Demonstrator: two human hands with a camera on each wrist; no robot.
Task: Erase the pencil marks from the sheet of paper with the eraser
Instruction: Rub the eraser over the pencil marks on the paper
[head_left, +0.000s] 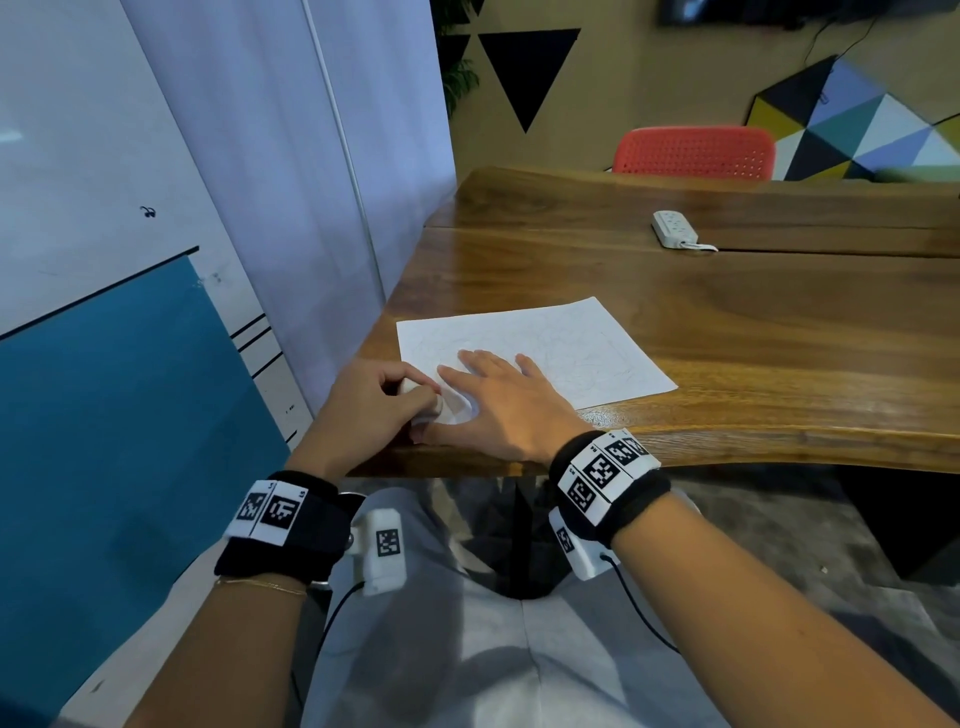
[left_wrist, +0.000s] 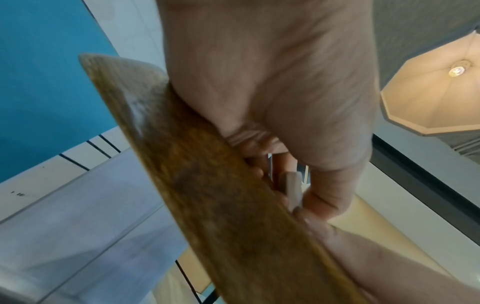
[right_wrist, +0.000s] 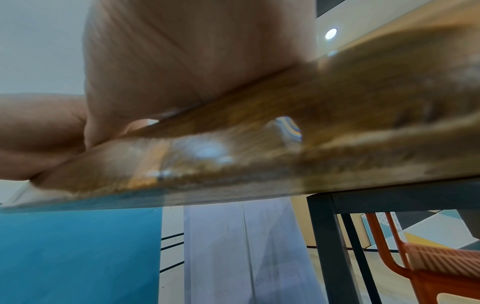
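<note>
A white sheet of paper (head_left: 550, 348) with faint pencil lines lies on the wooden table (head_left: 753, 332), near its front left corner. My left hand (head_left: 384, 400) pinches a small white eraser (head_left: 415, 387) at the sheet's near left corner. In the left wrist view the eraser (left_wrist: 293, 191) shows as a pale block between curled fingers at the table edge. My right hand (head_left: 488, 389) lies flat with fingers spread on the near left part of the paper, thumb by the table's front edge. The right wrist view shows only the palm (right_wrist: 194, 61) against the wood.
A white power strip (head_left: 675, 228) lies at the back of the table. A red chair (head_left: 696, 150) stands behind the far side. A whiteboard wall (head_left: 156, 208) runs close along the left. Dark table legs (right_wrist: 327, 246) stand under the top.
</note>
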